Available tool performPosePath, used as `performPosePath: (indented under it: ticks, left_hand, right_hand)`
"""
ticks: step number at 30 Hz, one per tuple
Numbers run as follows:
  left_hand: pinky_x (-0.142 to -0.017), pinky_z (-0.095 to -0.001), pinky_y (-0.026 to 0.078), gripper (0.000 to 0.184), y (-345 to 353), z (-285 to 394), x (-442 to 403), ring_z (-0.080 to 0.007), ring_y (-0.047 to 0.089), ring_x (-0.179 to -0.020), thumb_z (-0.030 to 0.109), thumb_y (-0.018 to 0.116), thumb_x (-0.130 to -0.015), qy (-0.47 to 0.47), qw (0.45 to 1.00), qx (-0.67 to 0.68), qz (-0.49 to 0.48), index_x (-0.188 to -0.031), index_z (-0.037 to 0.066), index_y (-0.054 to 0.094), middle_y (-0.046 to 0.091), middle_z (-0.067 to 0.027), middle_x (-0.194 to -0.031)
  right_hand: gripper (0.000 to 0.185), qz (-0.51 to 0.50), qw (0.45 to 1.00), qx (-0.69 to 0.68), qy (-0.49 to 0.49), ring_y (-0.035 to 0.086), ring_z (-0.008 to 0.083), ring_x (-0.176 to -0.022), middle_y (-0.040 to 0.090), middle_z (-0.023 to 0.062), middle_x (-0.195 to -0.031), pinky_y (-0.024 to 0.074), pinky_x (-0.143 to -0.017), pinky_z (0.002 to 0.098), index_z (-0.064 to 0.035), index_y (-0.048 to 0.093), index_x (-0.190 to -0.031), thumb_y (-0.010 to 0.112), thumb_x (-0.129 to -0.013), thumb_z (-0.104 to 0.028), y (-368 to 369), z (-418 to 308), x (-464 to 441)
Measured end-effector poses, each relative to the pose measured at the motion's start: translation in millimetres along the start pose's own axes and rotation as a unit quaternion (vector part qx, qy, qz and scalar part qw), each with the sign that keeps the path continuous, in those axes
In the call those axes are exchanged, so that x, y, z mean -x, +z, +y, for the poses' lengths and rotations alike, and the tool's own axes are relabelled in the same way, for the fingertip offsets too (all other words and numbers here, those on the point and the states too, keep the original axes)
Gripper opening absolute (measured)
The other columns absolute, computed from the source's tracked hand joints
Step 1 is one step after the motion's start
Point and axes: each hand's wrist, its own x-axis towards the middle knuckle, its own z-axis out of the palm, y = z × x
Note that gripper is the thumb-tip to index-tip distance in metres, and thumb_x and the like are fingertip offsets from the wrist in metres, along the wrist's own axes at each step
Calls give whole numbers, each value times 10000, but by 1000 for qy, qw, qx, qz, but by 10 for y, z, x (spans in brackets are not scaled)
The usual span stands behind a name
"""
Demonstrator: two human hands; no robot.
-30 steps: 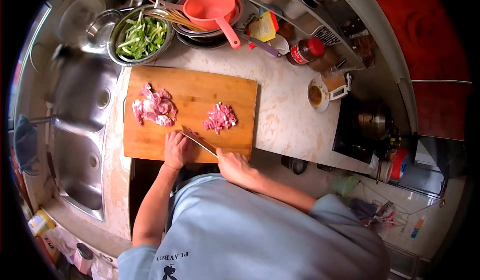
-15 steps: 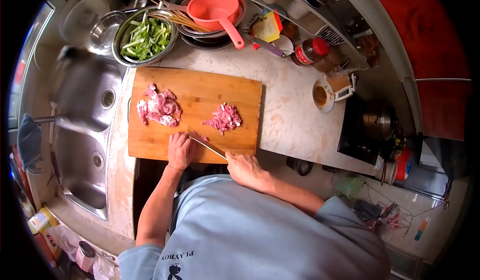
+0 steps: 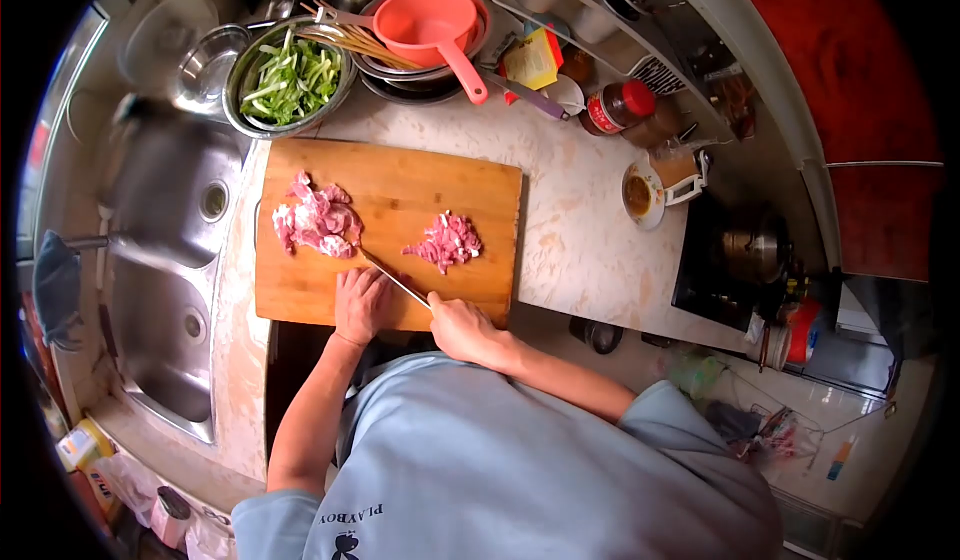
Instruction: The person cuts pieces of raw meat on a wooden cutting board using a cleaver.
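Observation:
Near the front edge of the wooden cutting board (image 3: 390,180), my right hand (image 3: 464,330) is closed round the handle of a knife (image 3: 397,279). The blade points up and to the left, its tip close to a pile of larger raw meat pieces (image 3: 317,218). My left hand (image 3: 360,303) presses down on the board just left of the blade, its fingers curled together; what lies under them is too small to make out. Right of the blade, a smaller heap of chopped meat (image 3: 446,241) lies on the board.
A bowl of cut greens (image 3: 291,82) and a pink strainer (image 3: 425,26) stand behind the board. The double sink (image 3: 165,250) is at the left. A red-lidded jar (image 3: 620,107), a small bowl of sauce (image 3: 641,194) and a stove (image 3: 735,260) are at the right.
My right hand and the knife have shifted slightly left, and the blade tip has moved up towards the larger meat pile. My left hand stays in nearly the same place.

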Motion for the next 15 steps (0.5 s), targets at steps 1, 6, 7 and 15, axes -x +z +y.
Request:
performPosePath:
  ticks: [1,6,7,15]
  left_hand:
    - [-797,-419,451,244,6,-4,-25,-316,595,-914,-7,732,-718,4,1000,-2,1,-952,40,678,650,-101,-998]
    - [-782,-404,462,241,-21,9,30,-305,605,-902,-22,724,-738,-5,1000,-7,9,-966,43,683,656,-100,-996]
    - [-782,-401,465,239,-10,14,18,-305,606,-904,-25,722,-742,-5,1000,2,15,-967,43,682,657,-101,-994]
    - [-767,-391,457,195,87,95,-119,-297,603,-886,-7,721,-764,-47,998,25,24,-950,42,690,662,-101,-967]
  right_hand:
    - [221,4,1000,-1,-3,647,507,-834,659,312,-845,503,-760,597,52,534,-1060,498,-892,-88,-32,53,-53]
    - [235,70,995,-37,64,633,522,-847,655,326,-864,499,-788,579,59,534,-1046,492,-903,-122,-175,235,64]
    - [228,66,996,-31,42,635,519,-842,655,326,-853,499,-778,582,60,536,-1041,489,-901,-114,-239,222,98]
    - [228,46,999,-20,13,637,517,-833,652,328,-841,501,-776,587,63,544,-1044,493,-898,-105,-107,317,140]
